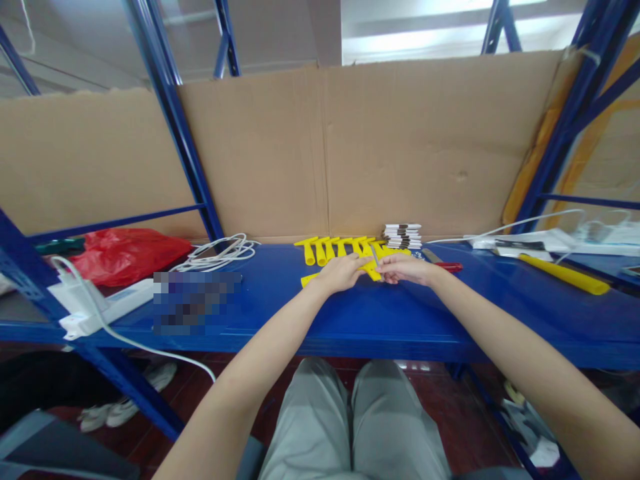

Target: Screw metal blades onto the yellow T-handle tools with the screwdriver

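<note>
Over the blue shelf top, my left hand [342, 273] is closed on a yellow piece [371, 269], whose end sticks out to the right of the fingers. My right hand [400, 268] pinches a thin, pale, blade-like item [375, 256] against that piece; its exact shape is too small to tell. Behind my hands stands a row of several yellow T-shaped parts [323, 251]. Another yellow part [307, 280] lies beside my left wrist, partly covered by it. A small stack of white packets with dark bands [403, 235] sits behind my right hand.
Right of my right hand lies a red-handled tool [450, 267]. Farther right are a long yellow tube [565, 274] and white cables. On the left are a coiled white cable [227, 252], a red plastic bag [133, 253] and a white power strip [123, 301]. Cardboard [400, 147] walls the back.
</note>
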### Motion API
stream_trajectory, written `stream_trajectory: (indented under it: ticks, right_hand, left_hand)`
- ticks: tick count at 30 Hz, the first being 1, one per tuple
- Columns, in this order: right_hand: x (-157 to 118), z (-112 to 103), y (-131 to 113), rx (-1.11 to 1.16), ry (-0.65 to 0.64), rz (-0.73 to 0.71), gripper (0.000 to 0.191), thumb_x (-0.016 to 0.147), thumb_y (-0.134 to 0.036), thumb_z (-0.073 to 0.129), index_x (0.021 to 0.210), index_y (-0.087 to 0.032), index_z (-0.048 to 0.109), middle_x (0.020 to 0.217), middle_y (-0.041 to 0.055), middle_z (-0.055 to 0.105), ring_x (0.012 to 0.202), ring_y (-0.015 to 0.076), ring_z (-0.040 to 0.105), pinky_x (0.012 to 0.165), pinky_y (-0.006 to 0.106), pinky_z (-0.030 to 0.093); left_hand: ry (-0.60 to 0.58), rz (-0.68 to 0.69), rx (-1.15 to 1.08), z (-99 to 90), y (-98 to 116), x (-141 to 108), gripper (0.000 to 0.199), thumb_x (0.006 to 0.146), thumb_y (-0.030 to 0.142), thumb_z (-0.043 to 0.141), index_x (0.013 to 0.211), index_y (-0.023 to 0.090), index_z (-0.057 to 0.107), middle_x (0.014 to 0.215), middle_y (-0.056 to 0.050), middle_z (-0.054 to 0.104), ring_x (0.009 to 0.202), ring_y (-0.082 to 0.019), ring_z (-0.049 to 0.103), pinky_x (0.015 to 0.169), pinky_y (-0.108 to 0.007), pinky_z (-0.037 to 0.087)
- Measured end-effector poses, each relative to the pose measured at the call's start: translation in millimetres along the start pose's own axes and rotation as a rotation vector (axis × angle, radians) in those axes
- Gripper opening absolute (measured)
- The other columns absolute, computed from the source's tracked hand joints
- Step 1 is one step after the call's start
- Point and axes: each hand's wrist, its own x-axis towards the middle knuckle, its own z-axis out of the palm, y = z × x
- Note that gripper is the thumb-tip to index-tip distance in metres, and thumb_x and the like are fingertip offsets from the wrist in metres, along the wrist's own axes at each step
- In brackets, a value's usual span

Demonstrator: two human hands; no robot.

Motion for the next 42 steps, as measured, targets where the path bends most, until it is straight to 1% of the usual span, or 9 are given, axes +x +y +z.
stream_trajectory:
  ticks: [6,9,11,14,16,19,24,31,42]
  right_hand:
    - [-2.5,4.0,-2.9,-0.053,0.002,-0.01,0.02,0.064,-0.031,0.073,0.066,-0.015,0.06,0.057,0.0,0.059,0.048,0.0069,0.048,0.046,0.021,0.035]
    - [-4.2,-5.0,-7.1,-0.117,0.027,-0.023,0.015,0.068,-0.029,0.068,0.066,-0.016,0.061,0.058,0.0011,0.06,0.048,0.0076,0.047,0.045,0.021,0.034]
    - [-5.9,-21.4,-8.0,-0.204,0.179,-0.052,0.01,0.072,-0.025,0.062,0.066,-0.016,0.061,0.06,0.0018,0.062,0.049,0.0087,0.048,0.046,0.021,0.035]
    - [-8.9,-56.1,-1.4,-0.443,0.637,-0.068,0.011,0.074,-0.018,0.055,0.066,-0.016,0.062,0.063,0.0036,0.065,0.055,0.0117,0.053,0.054,0.023,0.04]
    - [-10.4,-76.9,7.8,-0.644,0.772,-0.016,0.012,0.07,-0.013,0.055,0.063,-0.015,0.064,0.063,0.0051,0.066,0.062,0.0155,0.058,0.06,0.024,0.042]
    - [-9.9,-93.1,22.5,-0.801,0.698,0.004,0.015,0.071,-0.014,0.054,0.063,-0.015,0.067,0.068,0.0058,0.07,0.069,0.0185,0.063,0.064,0.024,0.045]
    - [-1.3,-92.0,36.5,-0.908,0.614,0.074,0.012,0.072,-0.022,0.061,0.068,-0.018,0.071,0.071,0.0056,0.072,0.069,0.0182,0.064,0.064,0.024,0.045]
    - [7.2,-91.6,44.7,-0.93,0.596,0.112,0.015,0.071,-0.03,0.065,0.076,-0.019,0.075,0.071,0.0059,0.071,0.072,0.0185,0.064,0.067,0.024,0.046]
    - [14.1,-98.2,51.5,-0.951,0.631,0.11,0.009,0.067,-0.025,0.066,0.068,-0.018,0.073,0.071,0.0063,0.071,0.069,0.0171,0.064,0.063,0.023,0.046]
  left_hand:
    - [-0.018,0.011,0.028,-0.1,-0.8,0.3,0.044,0.096,0.028,0.038,0.139,0.028,0.045,0.117,-0.008,0.06,0.105,-0.022,0.06,0.084,-0.031,0.049]
    - [-0.032,0.019,0.042,0.0,-0.7,0.4,0.044,0.096,0.029,0.038,0.14,0.031,0.044,0.114,-0.008,0.06,0.104,-0.022,0.061,0.082,-0.03,0.049]
    - [-0.031,0.02,0.051,0.3,-0.5,0.4,0.044,0.097,0.03,0.037,0.14,0.03,0.043,0.115,-0.008,0.06,0.103,-0.022,0.061,0.083,-0.03,0.049]
    - [-0.026,0.03,0.057,1.4,-0.4,0.4,0.044,0.097,0.031,0.037,0.14,0.03,0.045,0.116,-0.008,0.059,0.103,-0.022,0.061,0.084,-0.03,0.049]
    - [-0.027,0.038,0.053,2.4,-0.3,0.5,0.043,0.096,0.03,0.038,0.139,0.031,0.045,0.116,-0.008,0.06,0.101,-0.022,0.062,0.084,-0.031,0.05]
    - [-0.029,0.053,0.047,3.7,0.2,0.9,0.043,0.096,0.031,0.038,0.139,0.031,0.046,0.117,-0.008,0.06,0.101,-0.023,0.062,0.083,-0.032,0.05]
    - [-0.035,0.067,0.047,3.8,1.6,1.4,0.043,0.096,0.031,0.038,0.138,0.031,0.046,0.116,-0.007,0.06,0.102,-0.021,0.062,0.083,-0.03,0.05]
    - [-0.048,0.073,0.074,1.1,4.5,1.2,0.042,0.096,0.032,0.038,0.138,0.032,0.047,0.112,-0.007,0.061,0.101,-0.021,0.062,0.081,-0.029,0.049]
    - [-0.056,0.142,0.111,2.3,9.1,1.1,0.043,0.097,0.03,0.035,0.138,0.03,0.046,0.113,-0.009,0.061,0.101,-0.023,0.062,0.077,-0.03,0.05]
